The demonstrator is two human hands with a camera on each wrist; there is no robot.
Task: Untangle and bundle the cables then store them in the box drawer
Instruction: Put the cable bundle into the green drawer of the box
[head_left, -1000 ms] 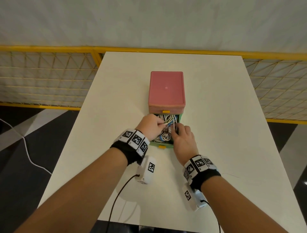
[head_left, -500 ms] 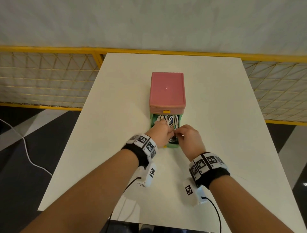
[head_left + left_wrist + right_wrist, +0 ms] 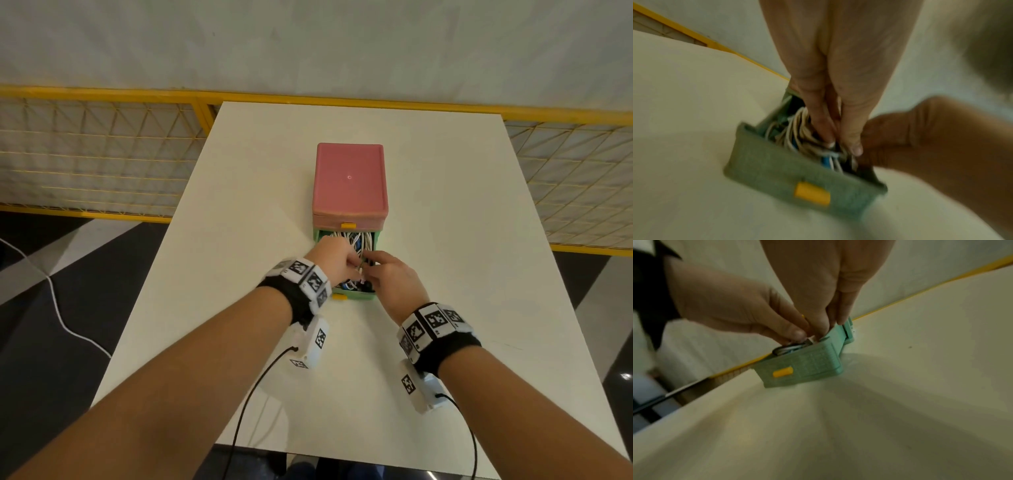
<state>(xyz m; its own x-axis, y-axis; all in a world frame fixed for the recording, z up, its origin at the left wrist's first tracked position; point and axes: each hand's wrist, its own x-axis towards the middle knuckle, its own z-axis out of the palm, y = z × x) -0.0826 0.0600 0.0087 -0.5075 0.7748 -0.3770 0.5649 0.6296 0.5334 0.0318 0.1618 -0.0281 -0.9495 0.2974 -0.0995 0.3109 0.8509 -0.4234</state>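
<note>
Cables [image 3: 356, 241] under both hands' fingers [image 3: 824, 129]

Box [image 3: 349, 185]: pink, flat-topped, upright on the white worktop [image 3: 239, 205], with a small yellow tab on its front face.
Drawer [image 3: 358, 296]: mint green, lowest in the box, pulled out toward the person — open; a yellow handle [image 3: 811, 193] sits at the middle of its front panel.
Cables [image 3: 346, 238]: mostly white, a few blue, looped and heaped inside the drawer — they fill it almost to the rim; single strands are too blurred to follow.
</note>
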